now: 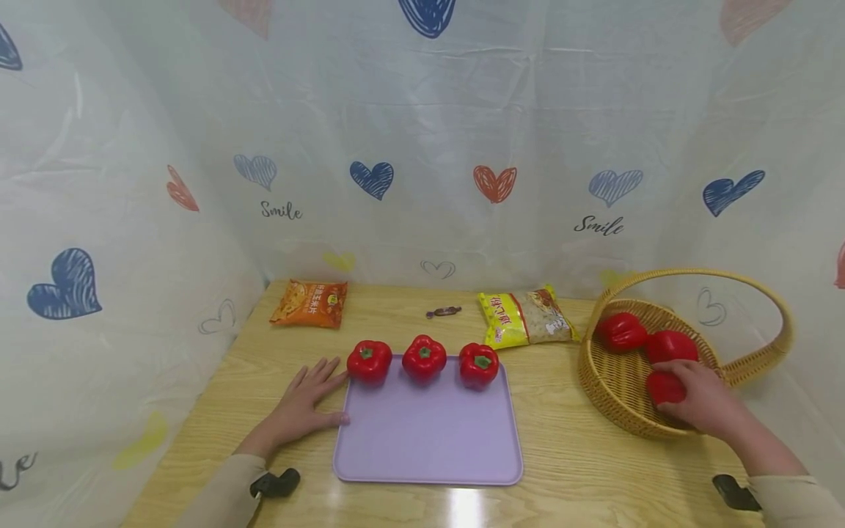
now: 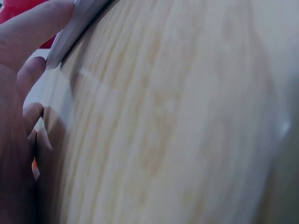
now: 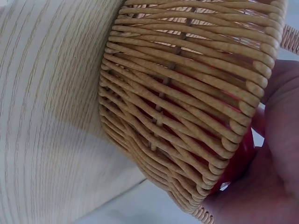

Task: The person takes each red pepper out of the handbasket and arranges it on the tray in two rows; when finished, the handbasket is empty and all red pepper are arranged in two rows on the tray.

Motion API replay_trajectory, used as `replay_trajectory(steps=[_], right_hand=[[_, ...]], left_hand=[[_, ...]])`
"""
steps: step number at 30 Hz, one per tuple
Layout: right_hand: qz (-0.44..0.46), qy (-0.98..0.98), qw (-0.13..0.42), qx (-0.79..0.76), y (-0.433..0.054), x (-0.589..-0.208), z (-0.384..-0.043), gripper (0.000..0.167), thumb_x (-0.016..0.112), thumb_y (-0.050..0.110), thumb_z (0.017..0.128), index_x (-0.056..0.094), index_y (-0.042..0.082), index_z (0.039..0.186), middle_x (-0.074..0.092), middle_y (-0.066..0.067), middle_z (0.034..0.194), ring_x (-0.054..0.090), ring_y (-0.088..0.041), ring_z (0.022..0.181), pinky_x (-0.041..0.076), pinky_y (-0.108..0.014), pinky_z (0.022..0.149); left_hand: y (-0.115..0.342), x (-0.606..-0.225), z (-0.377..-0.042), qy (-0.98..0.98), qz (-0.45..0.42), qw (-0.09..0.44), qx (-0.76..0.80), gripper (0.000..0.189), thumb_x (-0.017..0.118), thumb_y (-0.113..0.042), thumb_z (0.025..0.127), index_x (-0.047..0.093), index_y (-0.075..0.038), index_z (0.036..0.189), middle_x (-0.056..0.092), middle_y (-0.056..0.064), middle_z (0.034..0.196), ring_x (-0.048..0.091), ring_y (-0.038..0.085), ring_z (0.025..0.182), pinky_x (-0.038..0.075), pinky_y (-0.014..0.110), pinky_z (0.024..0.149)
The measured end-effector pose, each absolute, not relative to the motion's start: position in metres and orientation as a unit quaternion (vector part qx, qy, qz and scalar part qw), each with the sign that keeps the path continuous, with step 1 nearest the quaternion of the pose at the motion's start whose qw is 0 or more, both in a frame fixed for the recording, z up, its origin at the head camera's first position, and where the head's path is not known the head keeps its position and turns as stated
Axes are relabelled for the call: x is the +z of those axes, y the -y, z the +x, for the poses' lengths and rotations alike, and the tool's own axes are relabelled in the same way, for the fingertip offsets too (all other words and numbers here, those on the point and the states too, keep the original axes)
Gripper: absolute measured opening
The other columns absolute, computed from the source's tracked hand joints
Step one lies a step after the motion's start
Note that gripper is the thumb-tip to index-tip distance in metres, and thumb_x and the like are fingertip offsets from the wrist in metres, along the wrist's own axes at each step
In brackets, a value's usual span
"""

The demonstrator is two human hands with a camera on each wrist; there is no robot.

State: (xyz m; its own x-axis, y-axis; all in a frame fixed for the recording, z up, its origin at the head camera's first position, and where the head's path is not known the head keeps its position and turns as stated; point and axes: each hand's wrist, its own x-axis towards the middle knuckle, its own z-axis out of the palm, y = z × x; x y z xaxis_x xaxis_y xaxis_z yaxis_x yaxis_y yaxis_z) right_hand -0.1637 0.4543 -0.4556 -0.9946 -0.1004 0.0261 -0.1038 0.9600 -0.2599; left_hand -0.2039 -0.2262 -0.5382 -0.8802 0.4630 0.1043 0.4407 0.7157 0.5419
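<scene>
My left hand (image 1: 305,408) lies with its fingers spread at the left edge of a lilac tray (image 1: 429,440), the thumb at the rim. Three red bell peppers stand in a row along the tray's far side: a left one (image 1: 370,362) near my fingertips, a middle one (image 1: 424,358) and a right one (image 1: 478,366). Inside the wicker basket (image 1: 610,403), my right hand (image 1: 703,400) grips a red bell pepper (image 1: 664,388). Two more red peppers (image 1: 622,332) sit behind it in the basket. In the right wrist view the basket wall (image 3: 187,93) hides most of the gripped pepper.
At the back left of the wooden table (image 1: 561,469) lies an orange snack bag (image 1: 309,303). A small wrapped stick (image 1: 444,312) and a yellow snack bag (image 1: 528,317) lie behind the tray. The basket's tall handle (image 1: 693,273) arches over it. A heart-printed curtain surrounds the table.
</scene>
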Motion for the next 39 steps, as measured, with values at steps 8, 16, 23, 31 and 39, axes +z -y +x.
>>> replay_trajectory(steps=[8,16,23,31,39], right_hand=[[0.052,0.992,-0.004,0.116,-0.453,-0.458,-0.165,0.067,0.089,0.013,0.069,0.058,-0.006,0.125,0.049,-0.043,0.123,0.046,-0.063,0.106,0.044,-0.079,0.080],[0.060,0.993,-0.008,0.105,-0.453,-0.460,-0.165,0.069,0.090,0.013,0.066,0.058,-0.005,0.125,0.050,-0.041,0.120,0.047,-0.061,0.104,0.047,-0.077,0.079],[0.064,0.993,0.014,0.100,-0.451,-0.461,-0.164,0.065,0.089,0.017,0.070,0.059,-0.005,0.123,0.052,-0.040,0.119,0.050,-0.060,0.102,0.048,-0.075,0.080],[0.056,0.991,0.035,0.113,-0.449,-0.463,-0.165,0.068,0.088,0.030,0.075,0.055,-0.005,0.124,0.057,-0.037,0.113,0.056,-0.056,0.098,0.050,-0.070,0.078],[0.032,0.989,0.040,0.140,-0.444,-0.462,-0.163,0.077,0.087,0.036,0.077,0.049,-0.009,0.127,0.055,-0.037,0.113,0.056,-0.053,0.098,0.052,-0.068,0.078]], left_hand=[[0.227,-0.539,-0.204,-0.927,0.244,0.018,0.285,0.082,0.075,-0.056,0.084,0.053,-0.012,0.150,0.031,0.018,0.164,0.017,0.045,0.152,0.003,0.066,0.120],[0.228,-0.539,-0.202,-0.926,0.244,0.017,0.286,0.082,0.075,-0.055,0.084,0.053,-0.012,0.150,0.031,0.018,0.163,0.018,0.045,0.152,0.004,0.066,0.120],[0.228,-0.539,-0.203,-0.926,0.246,0.015,0.285,0.081,0.075,-0.056,0.084,0.053,-0.012,0.149,0.031,0.018,0.163,0.018,0.046,0.152,0.004,0.066,0.120],[0.228,-0.540,-0.204,-0.926,0.247,0.015,0.284,0.081,0.075,-0.056,0.084,0.053,-0.012,0.150,0.031,0.018,0.164,0.018,0.046,0.152,0.003,0.066,0.120],[0.227,-0.540,-0.204,-0.926,0.249,0.014,0.284,0.082,0.075,-0.056,0.084,0.053,-0.012,0.149,0.031,0.018,0.163,0.019,0.045,0.152,0.004,0.066,0.120]])
